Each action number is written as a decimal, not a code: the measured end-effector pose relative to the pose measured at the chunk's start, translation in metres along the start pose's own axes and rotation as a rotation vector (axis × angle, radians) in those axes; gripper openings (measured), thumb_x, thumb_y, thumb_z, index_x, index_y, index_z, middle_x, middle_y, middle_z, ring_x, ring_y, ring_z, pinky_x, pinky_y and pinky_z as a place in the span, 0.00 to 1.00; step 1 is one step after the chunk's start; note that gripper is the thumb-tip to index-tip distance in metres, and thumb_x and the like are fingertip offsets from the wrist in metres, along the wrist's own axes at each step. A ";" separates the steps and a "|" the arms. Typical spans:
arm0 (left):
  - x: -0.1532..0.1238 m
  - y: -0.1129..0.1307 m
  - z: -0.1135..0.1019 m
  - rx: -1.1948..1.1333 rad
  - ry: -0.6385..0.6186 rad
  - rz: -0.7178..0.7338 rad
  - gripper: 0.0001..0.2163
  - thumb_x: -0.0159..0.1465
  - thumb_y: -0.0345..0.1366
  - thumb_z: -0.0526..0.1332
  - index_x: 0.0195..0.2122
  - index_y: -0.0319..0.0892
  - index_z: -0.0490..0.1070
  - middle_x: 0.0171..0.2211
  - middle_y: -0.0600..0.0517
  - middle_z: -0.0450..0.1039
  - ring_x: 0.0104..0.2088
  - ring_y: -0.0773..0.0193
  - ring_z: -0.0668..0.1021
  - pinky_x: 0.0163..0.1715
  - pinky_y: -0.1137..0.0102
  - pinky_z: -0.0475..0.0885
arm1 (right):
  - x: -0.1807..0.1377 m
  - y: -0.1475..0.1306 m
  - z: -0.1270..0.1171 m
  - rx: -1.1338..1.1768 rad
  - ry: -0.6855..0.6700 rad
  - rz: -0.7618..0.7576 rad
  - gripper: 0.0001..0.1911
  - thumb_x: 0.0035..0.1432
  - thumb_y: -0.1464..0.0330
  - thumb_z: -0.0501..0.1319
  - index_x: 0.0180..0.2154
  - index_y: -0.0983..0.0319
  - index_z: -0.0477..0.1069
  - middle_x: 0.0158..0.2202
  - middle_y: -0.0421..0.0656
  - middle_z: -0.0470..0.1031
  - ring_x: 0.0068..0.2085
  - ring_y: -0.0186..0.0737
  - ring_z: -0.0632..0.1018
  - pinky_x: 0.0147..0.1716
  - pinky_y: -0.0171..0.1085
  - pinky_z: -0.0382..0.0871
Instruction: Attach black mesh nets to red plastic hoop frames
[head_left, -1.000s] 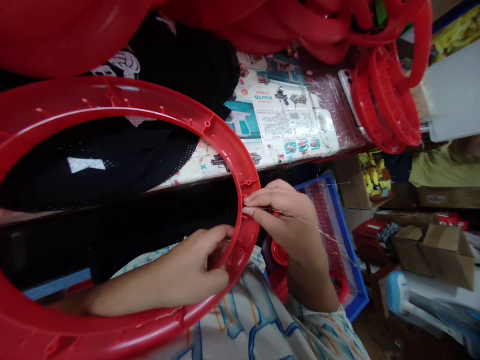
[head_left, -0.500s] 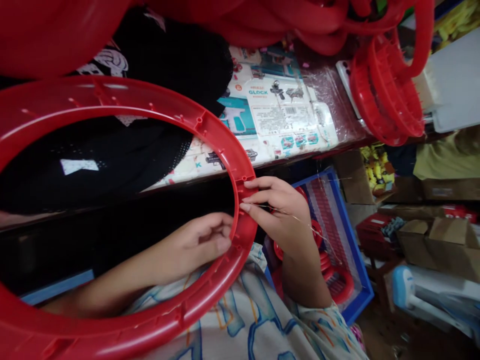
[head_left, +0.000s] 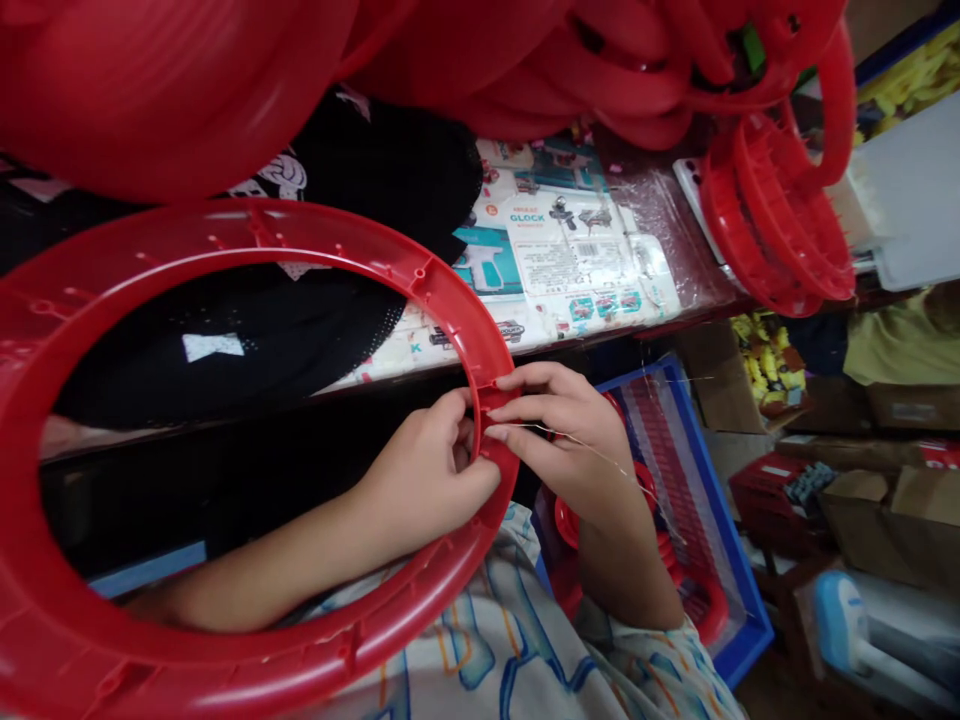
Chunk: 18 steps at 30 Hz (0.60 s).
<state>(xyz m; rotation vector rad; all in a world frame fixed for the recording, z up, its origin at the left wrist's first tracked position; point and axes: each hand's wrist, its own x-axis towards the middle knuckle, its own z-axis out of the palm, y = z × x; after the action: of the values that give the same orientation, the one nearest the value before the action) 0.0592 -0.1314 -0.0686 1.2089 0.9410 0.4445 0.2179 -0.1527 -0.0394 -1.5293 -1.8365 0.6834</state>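
Note:
A large red plastic ring (head_left: pixel 420 600), hollow side up with small pegs and ribs inside its channel, fills the left and middle of the view. My left hand (head_left: pixel 424 475) reaches through its opening and is closed around the inner rim, thumb over the channel. On the outer rim, opposite, my right hand (head_left: pixel 574 430) has its fingertips in the channel. A thin wire (head_left: pixel 592 447) runs from between its thumb and fingers back over the hand, its tail hanging beyond the wrist.
More red rings (head_left: pixel 480 60) are heaped along the top. Smaller red rings (head_left: pixel 787 215) stand at the bench's far end. Printed cardboard (head_left: pixel 570 260) and black cloth (head_left: pixel 375 180) lie on the bench. Below right are a blue crate (head_left: pixel 701 470) with red parts, and cardboard boxes (head_left: pixel 874 515).
My left hand has moved up and right along the inner rim, its thumb now over the channel by my right fingertips. The whole view has shifted slightly downward.

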 end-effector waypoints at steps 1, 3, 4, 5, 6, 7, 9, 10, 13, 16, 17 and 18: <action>0.000 0.001 0.000 0.003 0.001 0.013 0.15 0.54 0.30 0.58 0.44 0.41 0.66 0.30 0.54 0.75 0.27 0.64 0.77 0.39 0.64 0.73 | 0.002 -0.001 -0.001 -0.006 0.006 -0.003 0.04 0.53 0.71 0.66 0.32 0.57 0.77 0.44 0.41 0.74 0.46 0.42 0.76 0.46 0.45 0.70; -0.001 0.002 0.000 0.011 -0.003 0.023 0.14 0.54 0.30 0.57 0.43 0.41 0.66 0.30 0.54 0.75 0.27 0.63 0.77 0.38 0.64 0.73 | 0.006 -0.002 -0.003 -0.011 0.023 -0.018 0.03 0.52 0.71 0.66 0.31 0.57 0.76 0.45 0.42 0.73 0.48 0.44 0.74 0.47 0.46 0.69; -0.001 0.002 0.000 0.020 -0.008 0.018 0.14 0.54 0.30 0.57 0.43 0.41 0.66 0.29 0.55 0.74 0.27 0.63 0.77 0.37 0.64 0.73 | 0.009 -0.003 -0.003 -0.012 0.027 -0.031 0.03 0.53 0.71 0.66 0.31 0.57 0.76 0.46 0.42 0.72 0.49 0.45 0.74 0.48 0.47 0.69; -0.001 0.002 -0.001 0.032 -0.011 0.010 0.13 0.54 0.30 0.57 0.42 0.41 0.66 0.27 0.56 0.73 0.27 0.63 0.77 0.37 0.64 0.73 | 0.012 -0.003 -0.003 -0.011 0.025 -0.049 0.03 0.53 0.71 0.65 0.31 0.57 0.76 0.46 0.42 0.72 0.49 0.45 0.74 0.48 0.48 0.69; -0.001 0.001 -0.001 0.047 -0.012 0.001 0.13 0.54 0.30 0.57 0.41 0.41 0.66 0.25 0.56 0.72 0.28 0.62 0.77 0.36 0.64 0.73 | 0.016 -0.002 -0.003 -0.007 0.017 -0.066 0.03 0.54 0.71 0.65 0.31 0.57 0.76 0.46 0.43 0.72 0.48 0.45 0.74 0.49 0.48 0.68; -0.001 0.000 -0.001 0.060 -0.011 -0.004 0.12 0.54 0.30 0.57 0.41 0.41 0.66 0.24 0.57 0.70 0.28 0.61 0.77 0.36 0.65 0.73 | 0.019 -0.001 -0.002 0.004 0.008 -0.081 0.03 0.55 0.72 0.64 0.31 0.57 0.76 0.45 0.43 0.72 0.48 0.44 0.74 0.49 0.48 0.68; -0.002 -0.002 -0.002 0.067 -0.009 -0.009 0.12 0.53 0.29 0.57 0.40 0.42 0.66 0.23 0.58 0.68 0.29 0.61 0.77 0.36 0.65 0.72 | 0.025 0.001 -0.001 0.033 -0.006 -0.099 0.03 0.54 0.72 0.64 0.30 0.58 0.76 0.45 0.43 0.72 0.47 0.43 0.74 0.50 0.48 0.68; -0.003 -0.003 -0.002 0.057 -0.011 -0.012 0.13 0.53 0.28 0.57 0.41 0.42 0.66 0.23 0.58 0.68 0.28 0.62 0.77 0.36 0.65 0.72 | 0.027 0.002 0.000 0.050 -0.012 -0.098 0.03 0.54 0.73 0.64 0.30 0.59 0.76 0.45 0.43 0.72 0.47 0.43 0.74 0.49 0.47 0.68; -0.004 -0.007 -0.003 -0.018 -0.033 -0.029 0.14 0.53 0.28 0.57 0.42 0.42 0.65 0.23 0.59 0.68 0.26 0.65 0.75 0.37 0.65 0.72 | 0.031 0.005 0.002 0.101 -0.018 -0.078 0.04 0.53 0.73 0.65 0.29 0.59 0.76 0.44 0.43 0.72 0.47 0.41 0.74 0.48 0.45 0.69; -0.003 -0.008 -0.006 -0.103 -0.077 -0.041 0.15 0.53 0.29 0.59 0.43 0.41 0.65 0.26 0.58 0.70 0.30 0.64 0.77 0.36 0.67 0.73 | 0.030 0.006 0.004 0.135 -0.007 -0.062 0.03 0.53 0.73 0.65 0.29 0.59 0.76 0.43 0.42 0.72 0.46 0.41 0.75 0.48 0.44 0.70; -0.002 -0.008 -0.007 -0.133 -0.099 -0.041 0.15 0.53 0.30 0.60 0.43 0.41 0.65 0.28 0.57 0.71 0.32 0.64 0.77 0.36 0.68 0.73 | 0.029 0.006 0.004 0.138 0.000 -0.056 0.02 0.53 0.72 0.66 0.29 0.59 0.76 0.42 0.42 0.73 0.45 0.40 0.75 0.47 0.43 0.70; -0.001 -0.007 -0.008 -0.166 -0.117 -0.035 0.15 0.54 0.32 0.62 0.43 0.41 0.65 0.31 0.55 0.72 0.33 0.64 0.77 0.36 0.68 0.73 | 0.029 0.006 0.004 0.138 0.004 -0.049 0.02 0.52 0.72 0.66 0.28 0.59 0.76 0.42 0.42 0.73 0.45 0.40 0.75 0.46 0.43 0.71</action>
<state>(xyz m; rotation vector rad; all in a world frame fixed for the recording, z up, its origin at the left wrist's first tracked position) 0.0508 -0.1297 -0.0755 1.0553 0.8073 0.4110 0.2150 -0.1234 -0.0421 -1.3907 -1.7791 0.7665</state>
